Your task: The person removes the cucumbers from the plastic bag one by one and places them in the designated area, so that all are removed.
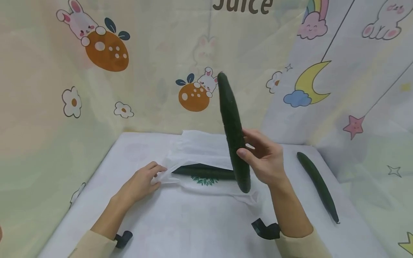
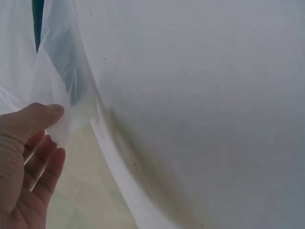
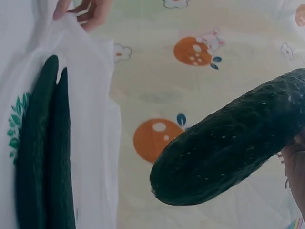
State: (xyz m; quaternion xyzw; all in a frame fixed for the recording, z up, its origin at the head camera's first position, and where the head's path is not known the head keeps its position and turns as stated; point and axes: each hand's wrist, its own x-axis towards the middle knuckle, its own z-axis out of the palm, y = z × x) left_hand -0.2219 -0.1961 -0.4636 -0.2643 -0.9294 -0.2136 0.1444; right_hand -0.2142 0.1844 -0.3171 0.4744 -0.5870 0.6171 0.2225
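Note:
My right hand (image 1: pixel 266 157) grips a long dark green cucumber (image 1: pixel 230 125) near its lower end and holds it up, tilted slightly left, above the table. Behind it lies a white plastic bag (image 1: pixel 203 145) with a green leaf print, its mouth spread apart. Cucumbers (image 3: pixel 38 143) lie side by side in the bag; two show in the right wrist view. My left hand (image 1: pixel 140 182) pinches the bag's left edge between thumb and fingers, and the left wrist view shows the thin plastic (image 2: pixel 57 90) drawn up at the fingertips.
Another cucumber (image 1: pixel 317 186) lies on the right side of the white-covered table (image 1: pixel 200 225). Cloth printed with rabbits, oranges and flowers (image 1: pixel 155 46) hangs behind and at the sides. A black wrist mount (image 1: pixel 266 229) sits at the right wrist.

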